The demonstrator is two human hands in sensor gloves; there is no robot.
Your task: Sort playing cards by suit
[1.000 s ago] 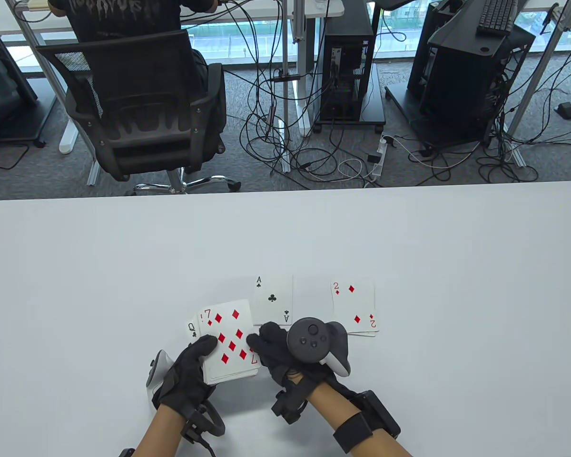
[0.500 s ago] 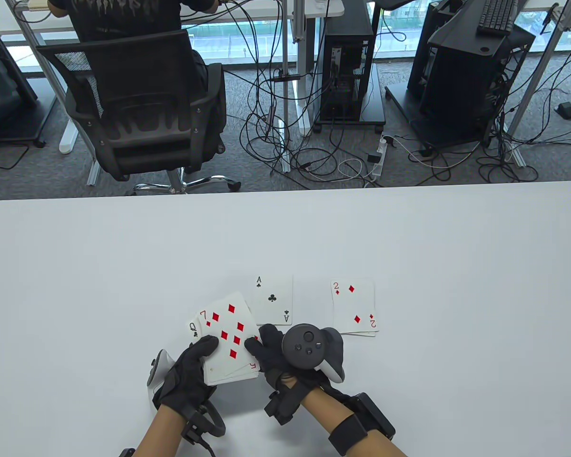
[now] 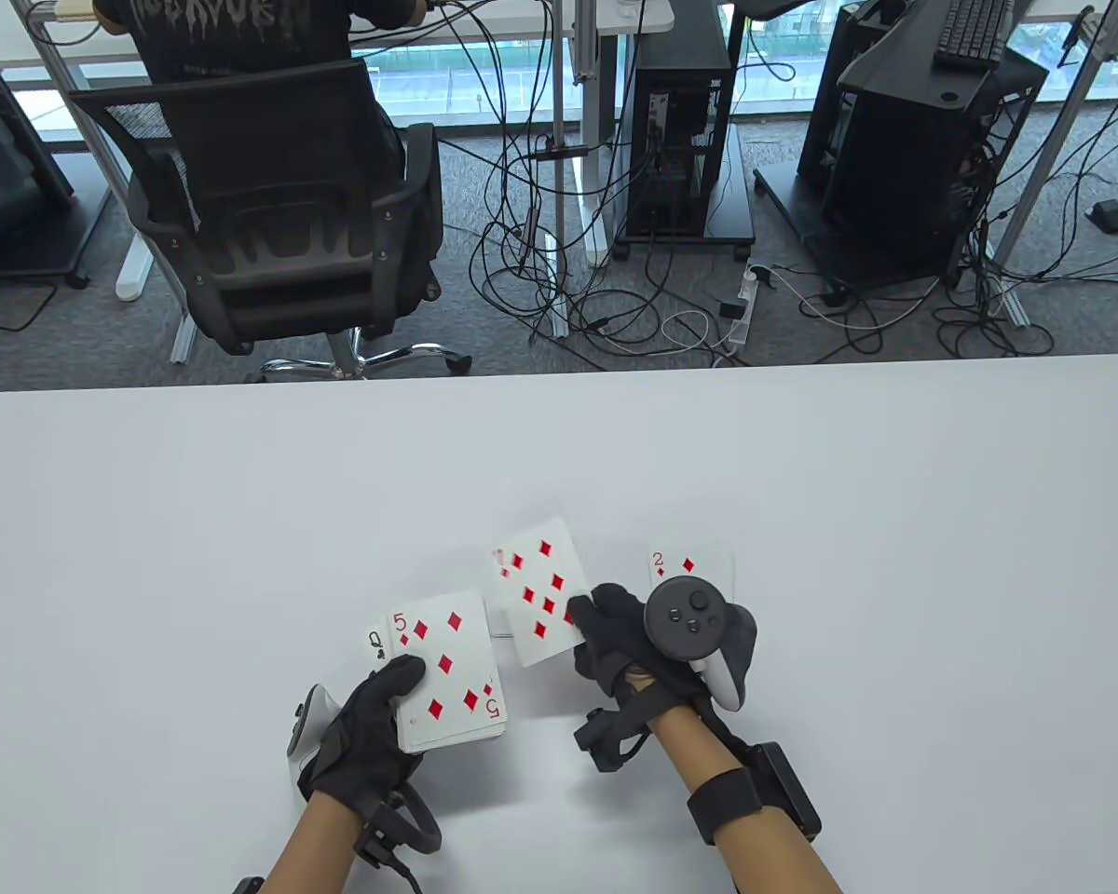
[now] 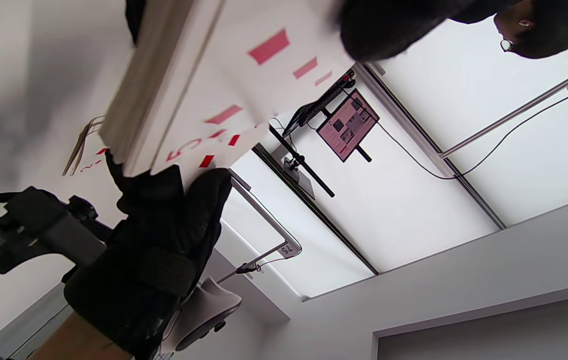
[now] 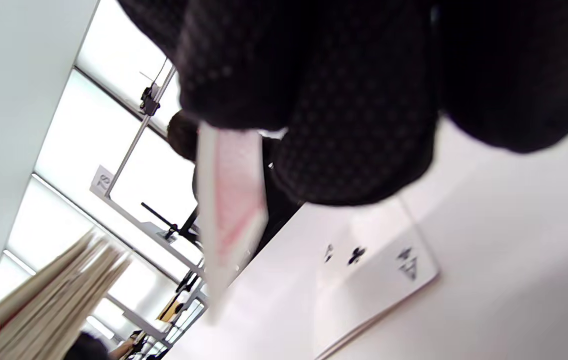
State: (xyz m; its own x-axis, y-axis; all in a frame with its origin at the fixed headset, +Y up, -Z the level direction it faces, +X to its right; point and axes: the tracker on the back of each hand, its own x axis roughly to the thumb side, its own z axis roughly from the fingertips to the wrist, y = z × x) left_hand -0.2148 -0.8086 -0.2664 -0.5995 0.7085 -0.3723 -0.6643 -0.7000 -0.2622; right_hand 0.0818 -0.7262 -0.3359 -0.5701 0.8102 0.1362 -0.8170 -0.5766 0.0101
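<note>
Right hand [image 3: 629,643] fingers pinching the white seven-of-diamonds card [image 3: 540,603], lifted near the tabletop's near edge. Left hand [image 3: 373,722] is gripping the face-up deck [image 3: 447,670]. Best laying it squarely onto the two-of-diamonds pile [image 3: 699,559].

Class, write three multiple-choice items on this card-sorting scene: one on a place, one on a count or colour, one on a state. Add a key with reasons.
1. Where is the two of diamonds pile?
A. On the table, on the right hand's side
B. In the left hand
C. On the chair

2. How many large red pips show on the held deck's top card?
A. Two
B. Five
C. Nine

3. What is the right hand doing?
A. Lying flat on the table
B. Pinching a single diamond card
C. Gripping the whole deck

Key:
1 A: the two of diamonds lies on the table behind the right hand.
2 B: the five of diamonds tops the deck gripped by the left hand.
3 B: its fingers pinch one diamond card.
</note>
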